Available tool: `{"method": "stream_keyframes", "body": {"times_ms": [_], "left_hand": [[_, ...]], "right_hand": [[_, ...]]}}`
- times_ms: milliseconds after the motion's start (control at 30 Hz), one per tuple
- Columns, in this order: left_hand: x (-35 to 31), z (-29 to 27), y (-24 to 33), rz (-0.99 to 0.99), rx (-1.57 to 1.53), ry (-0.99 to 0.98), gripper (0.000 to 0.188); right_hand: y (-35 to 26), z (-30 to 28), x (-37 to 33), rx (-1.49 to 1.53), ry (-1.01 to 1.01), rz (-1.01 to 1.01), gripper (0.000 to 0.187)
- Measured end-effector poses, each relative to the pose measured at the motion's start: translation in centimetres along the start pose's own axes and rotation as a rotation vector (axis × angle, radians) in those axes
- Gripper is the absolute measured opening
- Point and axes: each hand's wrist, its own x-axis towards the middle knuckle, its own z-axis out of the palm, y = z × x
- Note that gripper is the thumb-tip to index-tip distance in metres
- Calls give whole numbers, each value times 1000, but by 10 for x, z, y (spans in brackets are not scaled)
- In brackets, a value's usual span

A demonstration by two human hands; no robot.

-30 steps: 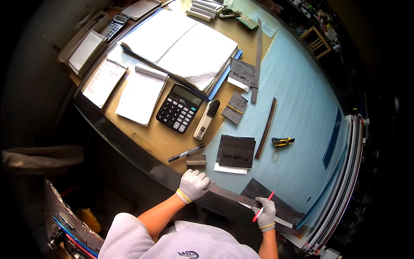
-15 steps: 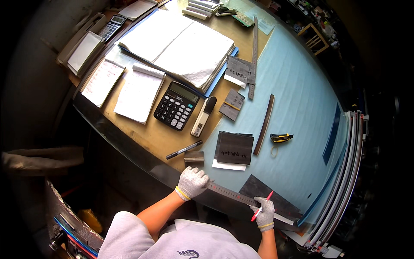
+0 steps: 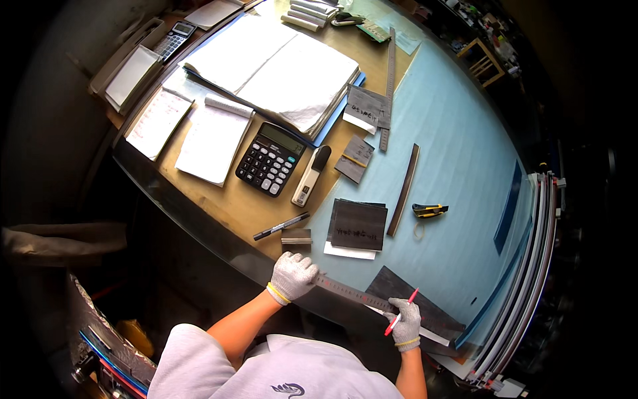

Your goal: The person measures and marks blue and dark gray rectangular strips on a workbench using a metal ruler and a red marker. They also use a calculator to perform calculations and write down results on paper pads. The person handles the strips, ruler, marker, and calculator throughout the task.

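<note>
Both of my hands wear grey knit gloves with yellow cuffs. At the table's near edge my left hand is closed around the left end of a steel ruler. The ruler slants down to the right, toward my right hand, which grips a red pen between its fingers. That hand lies at the ruler's right end; its fingertips partly hide the contact. Beneath and beyond it lies a dark flat sheet with a white strip along its near side.
Nearby lie dark sample cards, a black marker, a yellow-black utility knife and a curved brown strip. Farther left are a calculator, a stapler, notepads and an open ledger. Long profiles line the right edge.
Both hands keep their holds, with only slight movement. More of the white strip shows beside the ruler's right end. The whole view has shifted a little.
</note>
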Motion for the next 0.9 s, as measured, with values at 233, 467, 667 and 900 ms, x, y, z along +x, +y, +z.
{"method": "stream_keyframes", "body": {"times_ms": [233,467,667,900], "left_hand": [[0,6,5,51,41,-7,19],[3,31,40,100,113,11,22],[3,66,80,75,167,78,19],[-3,85,94,-49,264,124,12]], "right_hand": [[20,-2,-16,34,76,-54,51],[69,-16,-53,17,160,-83,48],[132,-21,-117,74,256,20,49],[195,-15,-176,207,387,188,53]]}}
